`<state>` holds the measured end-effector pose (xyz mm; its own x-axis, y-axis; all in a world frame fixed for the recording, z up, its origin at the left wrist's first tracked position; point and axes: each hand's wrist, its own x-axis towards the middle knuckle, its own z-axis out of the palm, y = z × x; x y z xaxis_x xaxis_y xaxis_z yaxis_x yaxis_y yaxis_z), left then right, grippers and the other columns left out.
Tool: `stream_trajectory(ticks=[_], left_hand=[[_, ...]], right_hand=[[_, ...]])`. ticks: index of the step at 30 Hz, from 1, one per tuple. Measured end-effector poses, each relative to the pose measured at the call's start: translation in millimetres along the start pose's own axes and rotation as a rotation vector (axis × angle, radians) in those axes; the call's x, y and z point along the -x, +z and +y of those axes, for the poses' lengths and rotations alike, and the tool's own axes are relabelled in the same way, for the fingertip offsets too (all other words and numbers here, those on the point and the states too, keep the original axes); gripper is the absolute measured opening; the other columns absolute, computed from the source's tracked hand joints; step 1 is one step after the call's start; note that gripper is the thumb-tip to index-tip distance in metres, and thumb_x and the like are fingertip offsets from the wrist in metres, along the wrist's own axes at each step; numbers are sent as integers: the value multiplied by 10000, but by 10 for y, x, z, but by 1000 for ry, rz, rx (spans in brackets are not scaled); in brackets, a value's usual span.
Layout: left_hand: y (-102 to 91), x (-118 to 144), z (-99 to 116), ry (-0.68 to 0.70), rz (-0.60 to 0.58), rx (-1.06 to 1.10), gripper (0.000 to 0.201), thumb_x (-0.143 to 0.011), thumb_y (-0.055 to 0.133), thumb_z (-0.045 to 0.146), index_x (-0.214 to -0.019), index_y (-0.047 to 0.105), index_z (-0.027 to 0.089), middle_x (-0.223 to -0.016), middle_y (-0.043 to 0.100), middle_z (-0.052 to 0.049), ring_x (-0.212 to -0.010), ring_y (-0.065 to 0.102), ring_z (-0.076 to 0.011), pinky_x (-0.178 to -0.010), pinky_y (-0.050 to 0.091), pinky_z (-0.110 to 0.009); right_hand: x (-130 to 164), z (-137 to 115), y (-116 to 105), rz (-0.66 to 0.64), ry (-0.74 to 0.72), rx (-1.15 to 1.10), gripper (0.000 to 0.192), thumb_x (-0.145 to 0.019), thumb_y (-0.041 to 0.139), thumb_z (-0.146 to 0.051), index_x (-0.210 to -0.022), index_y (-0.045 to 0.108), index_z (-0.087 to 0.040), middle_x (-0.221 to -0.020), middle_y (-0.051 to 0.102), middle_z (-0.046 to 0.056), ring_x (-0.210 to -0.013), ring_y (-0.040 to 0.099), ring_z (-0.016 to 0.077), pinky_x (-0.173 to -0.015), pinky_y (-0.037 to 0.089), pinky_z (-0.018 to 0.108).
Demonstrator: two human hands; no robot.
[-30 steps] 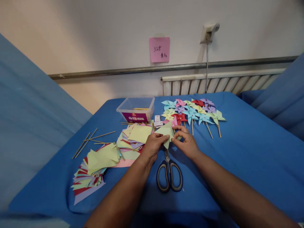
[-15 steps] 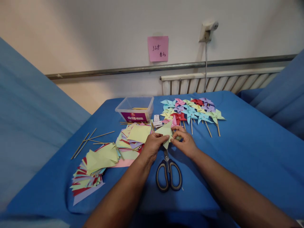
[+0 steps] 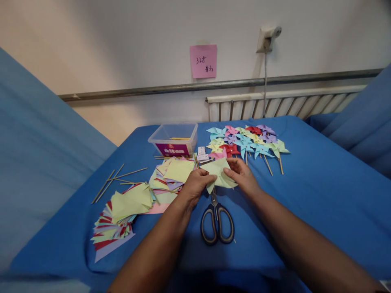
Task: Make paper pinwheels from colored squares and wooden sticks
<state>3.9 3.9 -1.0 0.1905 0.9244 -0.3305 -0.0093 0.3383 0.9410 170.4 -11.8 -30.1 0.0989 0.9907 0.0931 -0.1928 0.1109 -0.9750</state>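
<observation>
A pale green sheet of paper (image 3: 220, 170), partly curled with loose corners, is held up between my two hands. My left hand (image 3: 198, 183) pinches its left side, thumb on top. On the right side, my right hand (image 3: 242, 175) grips it with the thumb across the front and the fingers behind. Just below lies a pair of scissors (image 3: 215, 219) with dark handles toward me; the blade tips are hidden under the paper. Several finished paper pinwheels (image 3: 244, 143) on sticks lie beyond my right hand.
Stacks of coloured paper (image 3: 131, 203) and a second paper pile (image 3: 180, 171) lie at left. Loose sticks (image 3: 111, 183) are scattered farther left. A clear plastic box (image 3: 174, 140) with sticks stands at the back, near small white labels (image 3: 201, 154). Blue cloth (image 3: 320, 203) covers the table.
The green paper has opened out flatter and wider. My right hand has shifted slightly right, from a fingertip pinch to holding the paper's right side. My left hand stays nearly in place.
</observation>
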Motion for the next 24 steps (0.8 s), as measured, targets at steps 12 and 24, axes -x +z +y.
stream_trajectory(ticks=[12, 24], left_hand=[[-31, 67, 91, 110, -120, -367, 54, -556, 665, 183, -561, 647, 133, -520, 554, 9, -476, 431, -96, -452, 282, -220], [165, 39, -86, -48, -92, 418, 285, -636, 806, 230, -883, 714, 121, -833, 725, -85, -743, 653, -166, -720, 518, -272]], right_hand=[[39, -41, 17, -230, 223, -36, 412, -538, 838, -291, -868, 606, -209, -683, 679, -38, -564, 611, 152, -558, 470, 277], [30, 151, 250, 325, 61, -290, 444, -599, 822, -305, -972, 615, -182, -865, 738, 14, -728, 672, 180, -711, 531, 315]])
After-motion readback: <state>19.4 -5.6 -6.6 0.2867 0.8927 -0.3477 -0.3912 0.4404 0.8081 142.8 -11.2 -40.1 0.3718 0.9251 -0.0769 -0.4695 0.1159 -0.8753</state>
